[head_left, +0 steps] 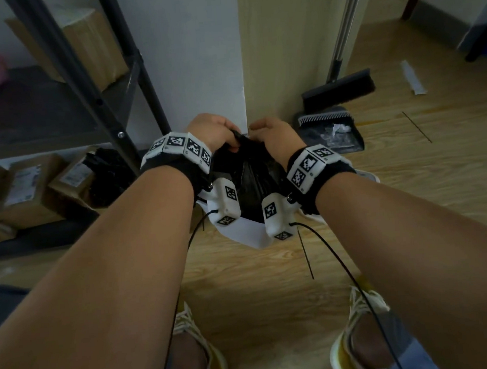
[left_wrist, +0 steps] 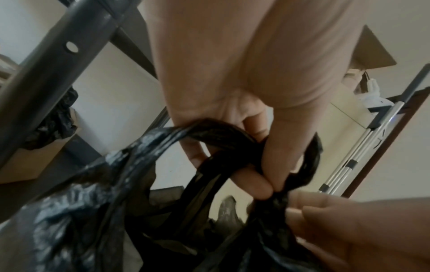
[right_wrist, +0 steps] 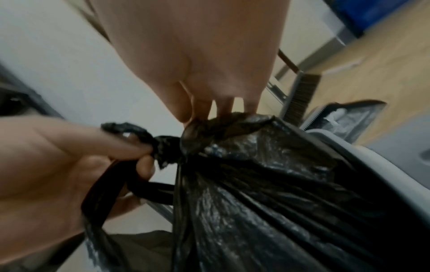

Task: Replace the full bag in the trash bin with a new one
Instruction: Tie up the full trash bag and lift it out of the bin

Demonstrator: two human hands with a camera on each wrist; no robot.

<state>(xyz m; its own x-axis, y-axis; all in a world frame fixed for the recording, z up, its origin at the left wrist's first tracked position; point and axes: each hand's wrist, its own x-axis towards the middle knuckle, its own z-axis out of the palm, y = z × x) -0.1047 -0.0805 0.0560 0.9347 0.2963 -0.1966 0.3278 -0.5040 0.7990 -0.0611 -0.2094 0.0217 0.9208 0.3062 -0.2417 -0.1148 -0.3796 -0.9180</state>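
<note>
A full black trash bag [head_left: 248, 181] stands in a white bin [head_left: 242, 234] on the floor at the wall corner. Both hands are at the bag's top. My left hand [head_left: 228, 140] grips the bag's twisted handle strips; in the left wrist view its thumb and forefinger [left_wrist: 267, 184] pinch them at a knot. My right hand [head_left: 261, 132] pinches the gathered plastic on the other side; the right wrist view shows its fingertips [right_wrist: 216, 110] on the bunched top of the bag [right_wrist: 267, 202], right beside the knot. The bin's rim [right_wrist: 377, 165] shows under the bag.
A dark metal shelf rack [head_left: 129, 85] stands at the left with cardboard boxes [head_left: 29, 186] and crumpled black plastic [head_left: 104, 175] beneath. A broom [head_left: 339, 89] and a dustpan [head_left: 331, 132] are at the right of the corner. Wooden floor lies between the bin and my shoes [head_left: 200, 348].
</note>
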